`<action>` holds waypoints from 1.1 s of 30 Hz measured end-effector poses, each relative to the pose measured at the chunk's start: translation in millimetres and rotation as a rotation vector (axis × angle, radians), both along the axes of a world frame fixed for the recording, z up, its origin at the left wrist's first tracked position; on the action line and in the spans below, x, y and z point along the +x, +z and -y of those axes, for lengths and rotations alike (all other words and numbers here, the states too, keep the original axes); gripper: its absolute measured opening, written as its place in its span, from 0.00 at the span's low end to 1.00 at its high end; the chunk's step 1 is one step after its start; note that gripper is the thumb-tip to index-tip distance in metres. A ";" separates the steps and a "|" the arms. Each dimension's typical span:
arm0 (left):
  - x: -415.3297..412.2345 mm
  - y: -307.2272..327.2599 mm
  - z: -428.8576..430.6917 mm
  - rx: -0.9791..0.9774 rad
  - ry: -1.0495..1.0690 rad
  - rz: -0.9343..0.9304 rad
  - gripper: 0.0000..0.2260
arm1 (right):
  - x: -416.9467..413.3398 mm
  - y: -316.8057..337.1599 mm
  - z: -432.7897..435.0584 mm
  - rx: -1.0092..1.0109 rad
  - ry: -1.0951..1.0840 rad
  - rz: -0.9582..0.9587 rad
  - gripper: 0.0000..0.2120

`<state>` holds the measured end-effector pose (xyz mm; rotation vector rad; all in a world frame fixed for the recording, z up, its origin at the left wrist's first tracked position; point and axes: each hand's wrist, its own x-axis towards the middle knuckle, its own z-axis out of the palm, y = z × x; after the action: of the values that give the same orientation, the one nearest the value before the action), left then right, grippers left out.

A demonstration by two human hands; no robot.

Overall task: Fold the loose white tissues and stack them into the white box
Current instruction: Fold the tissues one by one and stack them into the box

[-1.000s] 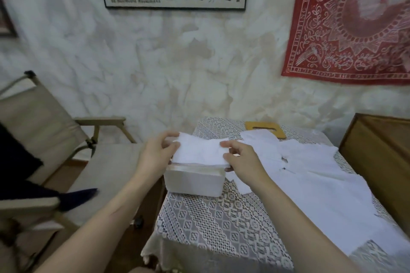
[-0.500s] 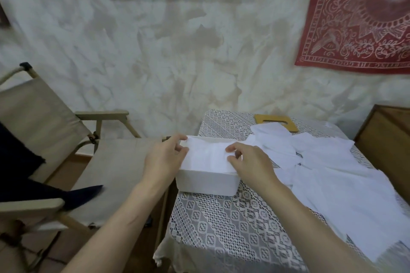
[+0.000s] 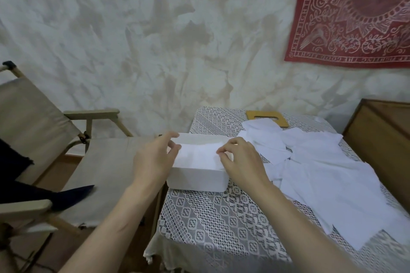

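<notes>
Tissue [image 3: 197, 154], folded: inside white box [image 3: 197, 179] near surface [image 3: 210, 224] edge; left hand [image 3: 155, 158] and right hand [image 3: 243, 163] apparently pinching its ends. Risk: fold springing open on release; box nudged off edge.

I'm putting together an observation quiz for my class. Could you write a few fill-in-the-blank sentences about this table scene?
1. The left hand and the right hand hold a folded ____ at the open top of the white box.
2. The loose tissues lie spread on the table to the ____ of the box.
3. The patterned cloth hanging on the wall is ____.

Missing words: tissue; right; red.
</notes>
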<state>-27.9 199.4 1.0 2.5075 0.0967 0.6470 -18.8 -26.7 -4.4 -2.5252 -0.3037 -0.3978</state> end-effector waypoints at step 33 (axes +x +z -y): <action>3.9 -70.1 218.6 0.159 -0.371 -0.147 0.12 | -9.6 -60.4 180.9 -0.228 -0.178 -0.230 0.14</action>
<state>-24.1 -19.2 -69.2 2.6232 -0.3717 0.3284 -28.4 -207.6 -64.7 -2.8002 -0.0362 -0.1421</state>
